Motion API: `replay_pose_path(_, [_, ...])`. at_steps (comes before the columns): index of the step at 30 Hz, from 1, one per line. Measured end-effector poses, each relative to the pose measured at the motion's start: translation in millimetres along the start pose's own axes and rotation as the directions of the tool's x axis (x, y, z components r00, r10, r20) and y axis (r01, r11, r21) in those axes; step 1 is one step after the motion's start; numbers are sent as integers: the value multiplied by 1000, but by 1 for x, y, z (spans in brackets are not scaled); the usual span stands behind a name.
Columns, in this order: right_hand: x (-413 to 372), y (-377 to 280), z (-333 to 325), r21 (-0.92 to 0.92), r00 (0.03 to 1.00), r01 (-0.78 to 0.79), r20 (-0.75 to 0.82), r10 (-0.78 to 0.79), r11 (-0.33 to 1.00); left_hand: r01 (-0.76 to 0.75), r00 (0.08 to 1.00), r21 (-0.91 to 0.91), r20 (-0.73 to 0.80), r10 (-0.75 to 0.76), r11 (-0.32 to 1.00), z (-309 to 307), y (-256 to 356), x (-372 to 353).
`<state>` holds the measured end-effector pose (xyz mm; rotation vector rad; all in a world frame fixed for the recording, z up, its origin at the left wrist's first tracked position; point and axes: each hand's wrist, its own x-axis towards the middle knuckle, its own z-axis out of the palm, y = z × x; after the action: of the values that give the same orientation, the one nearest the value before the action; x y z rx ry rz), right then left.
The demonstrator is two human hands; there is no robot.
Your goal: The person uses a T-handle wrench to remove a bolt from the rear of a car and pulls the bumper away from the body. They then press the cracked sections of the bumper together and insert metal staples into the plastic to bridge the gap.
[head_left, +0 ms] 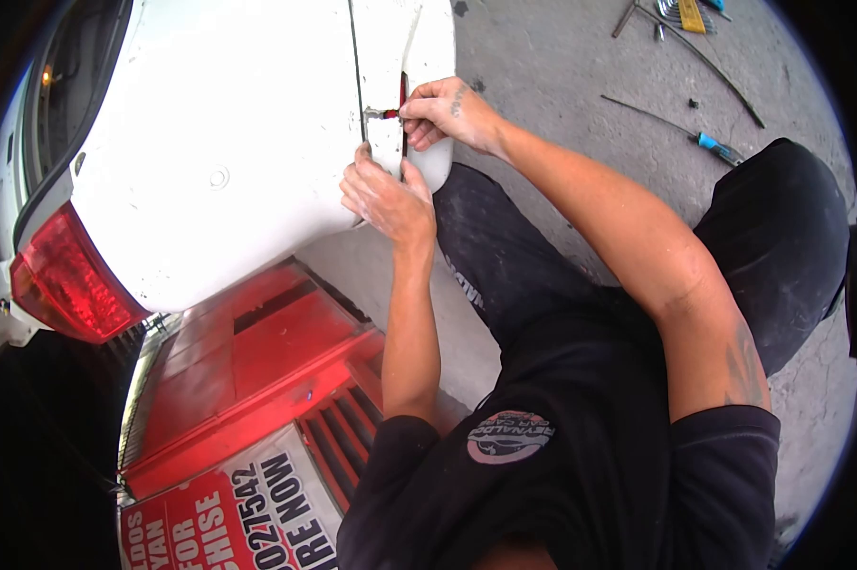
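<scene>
In the head view, a white car bumper [257, 114] fills the upper left. A dark seam runs down it, and near the corner sits a narrow red strip [404, 87], like a reflector, set in a slot. Between seam and strip is a small rough patch with a bit of red [389, 114]. My right hand [446, 112] is closed in a pinch at the strip; its fingertips hide what they hold. My left hand [386, 198] rests against the bumper just below, thumb and forefinger apart, with nothing visible in it.
A red tail light [75, 275] is at the left. Below stand a red metal cabinet [257, 351] and a lettered sign [248, 503]. On the concrete at the upper right lie a blue-handled tool [718, 147], a long thin rod [709, 62] and a hex key set [685, 14].
</scene>
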<state>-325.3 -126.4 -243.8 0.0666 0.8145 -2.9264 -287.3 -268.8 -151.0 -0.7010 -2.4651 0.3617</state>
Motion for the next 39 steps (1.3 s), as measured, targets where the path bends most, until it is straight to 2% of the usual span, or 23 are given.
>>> replay_pose_path(9, [2,1,-5,136,997,-60,48,54,989,6,1000,10,15,-6,1000,-1,1,0])
replay_pose_path(16, [0,-2,-8,136,995,-87,66,78,987,-21,1000,-8,2,21,1000,-1,-2,-1])
replay_pose_path(19, [0,-3,-7,96,994,-84,78,76,992,-7,1000,-4,23,7,1000,-1,-3,0])
replay_pose_path(22, [0,1,-2,2,999,-32,25,32,999,-9,1000,-11,24,9,1000,-2,-3,0])
replay_pose_path(24, [-4,5,-1,-46,998,60,4,-60,997,-13,1000,-5,21,13,1000,-1,-4,0])
replay_pose_path(27, [-5,7,0,-69,995,96,-15,-98,993,-17,1000,0,15,17,1000,0,-3,0])
replay_pose_path(39, [-12,8,15,-122,985,126,-100,-138,985,-23,1000,3,18,23,1000,-2,-4,1])
